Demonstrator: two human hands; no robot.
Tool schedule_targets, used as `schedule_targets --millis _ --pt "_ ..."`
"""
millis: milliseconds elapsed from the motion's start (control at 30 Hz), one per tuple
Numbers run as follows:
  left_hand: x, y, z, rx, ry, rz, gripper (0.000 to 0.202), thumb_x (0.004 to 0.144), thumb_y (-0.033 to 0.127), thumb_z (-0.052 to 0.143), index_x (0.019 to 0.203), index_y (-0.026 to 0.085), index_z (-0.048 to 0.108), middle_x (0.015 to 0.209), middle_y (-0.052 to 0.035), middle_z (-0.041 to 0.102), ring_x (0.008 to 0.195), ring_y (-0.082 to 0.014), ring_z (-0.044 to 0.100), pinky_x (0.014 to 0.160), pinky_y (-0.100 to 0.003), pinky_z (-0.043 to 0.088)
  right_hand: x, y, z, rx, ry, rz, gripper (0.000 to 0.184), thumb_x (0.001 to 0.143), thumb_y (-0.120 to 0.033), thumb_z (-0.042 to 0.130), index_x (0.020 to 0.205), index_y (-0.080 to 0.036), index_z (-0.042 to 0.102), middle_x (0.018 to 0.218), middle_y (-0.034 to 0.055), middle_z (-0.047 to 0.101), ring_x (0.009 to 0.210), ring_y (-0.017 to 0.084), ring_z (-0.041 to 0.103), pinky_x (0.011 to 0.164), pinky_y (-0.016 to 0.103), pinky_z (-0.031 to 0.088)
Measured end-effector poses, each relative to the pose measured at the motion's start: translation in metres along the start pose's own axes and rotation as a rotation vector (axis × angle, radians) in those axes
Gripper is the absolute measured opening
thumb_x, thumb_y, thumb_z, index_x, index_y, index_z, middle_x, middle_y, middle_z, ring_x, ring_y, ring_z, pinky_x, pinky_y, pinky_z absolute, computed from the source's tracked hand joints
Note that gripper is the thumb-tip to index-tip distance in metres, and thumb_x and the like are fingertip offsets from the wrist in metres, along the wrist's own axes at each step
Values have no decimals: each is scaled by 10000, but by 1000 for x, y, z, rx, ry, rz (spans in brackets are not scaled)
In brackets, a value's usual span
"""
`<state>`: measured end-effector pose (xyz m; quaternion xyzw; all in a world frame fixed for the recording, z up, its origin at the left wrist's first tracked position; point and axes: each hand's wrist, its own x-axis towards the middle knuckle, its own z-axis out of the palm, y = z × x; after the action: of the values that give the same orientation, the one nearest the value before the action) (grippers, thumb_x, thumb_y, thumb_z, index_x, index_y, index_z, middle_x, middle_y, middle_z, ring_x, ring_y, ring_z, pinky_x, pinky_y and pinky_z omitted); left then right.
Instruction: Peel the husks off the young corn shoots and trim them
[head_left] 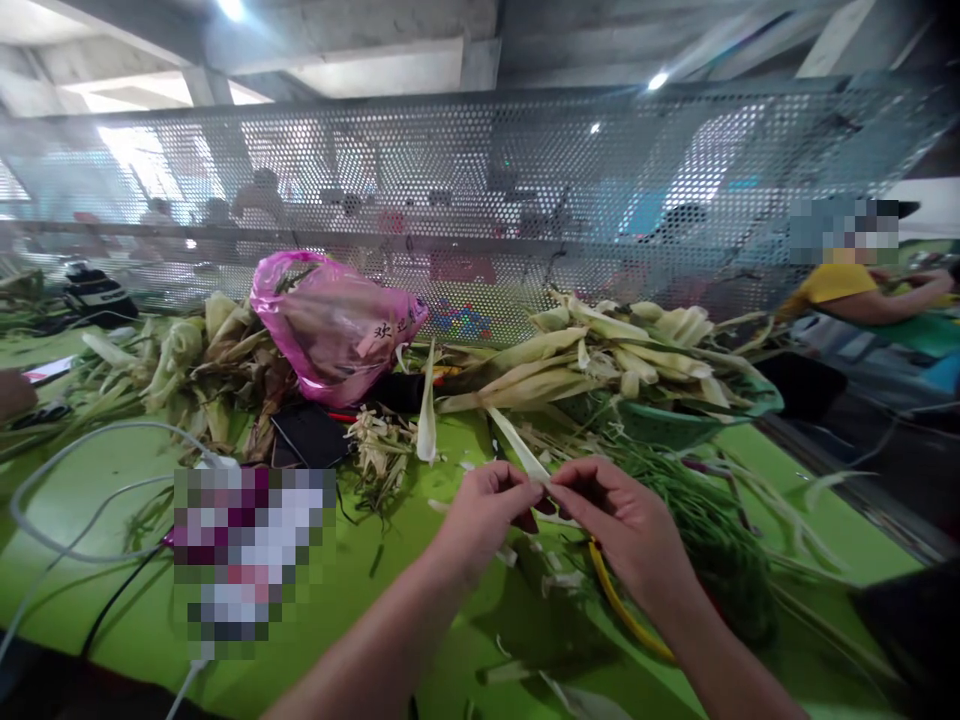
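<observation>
Both my hands meet over the green table [420,620], pinching one pale strip of corn husk [519,440] between them. The strip sticks up and to the left from my fingertips. My left hand [491,505] grips it with thumb and forefinger, and my right hand [619,520] pinches it just beside. Under my right hand lie a yellow curved handle [626,615] and a bundle of dark green strands [701,530]. Small husk scraps [559,575] are scattered below my hands. Another pale husk piece [427,415] stands further back.
Behind my hands, a green basket [675,425] is heaped with corn husks [622,350]. A pink plastic bag [330,330], more husks [217,370], a black phone-like object [311,435] and white cables [67,435] lie left. A perforated metal screen [465,190] stands behind; a person in yellow [847,285] sits right.
</observation>
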<state>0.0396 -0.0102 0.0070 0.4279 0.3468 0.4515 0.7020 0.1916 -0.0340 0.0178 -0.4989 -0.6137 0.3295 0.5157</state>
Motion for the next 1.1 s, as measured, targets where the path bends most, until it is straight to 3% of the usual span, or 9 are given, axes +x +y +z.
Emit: schedule_targets --millis 167,400,567,800,1100 --pt "1 -2 -4 -90 29 -2 180 643 269 693 631 149 560 613 -25 626 484 -63 497 542 -203 400 0 3 -3 -148 -29 -113 117 807 -332 688 827 -217 692 785 32 690 739 194 623 674 280 500" --pt "4 -9 -5 -228 44 -40 159 604 206 716 669 156 580 565 35 513 488 -71 464 560 -231 445 1 6 -2 -263 -37 -180 107 850 -318 636 798 -228 665 786 23 659 741 190 600 684 280 472" --pt "2 -8 -3 -231 45 -16 230 601 254 775 678 150 585 579 36 525 486 -67 481 549 -222 435 1 4 3 -130 -27 -49 163 852 -371 616 800 -217 621 756 9 617 724 172 567 669 267 462" --pt "3 -6 0 -23 -12 99 348 571 351 827 696 148 572 596 22 556 513 -69 484 530 -213 389 -1 2 4 110 24 141 218 819 -405 654 774 -206 578 719 -13 554 689 149 512 653 263 440" --pt "1 1 3 132 49 157 206 683 318 709 658 157 583 623 -2 572 533 -88 480 520 -225 409 2 3 5 240 6 230 276 720 -415 759 834 -190 645 776 12 614 697 152 538 673 273 462"
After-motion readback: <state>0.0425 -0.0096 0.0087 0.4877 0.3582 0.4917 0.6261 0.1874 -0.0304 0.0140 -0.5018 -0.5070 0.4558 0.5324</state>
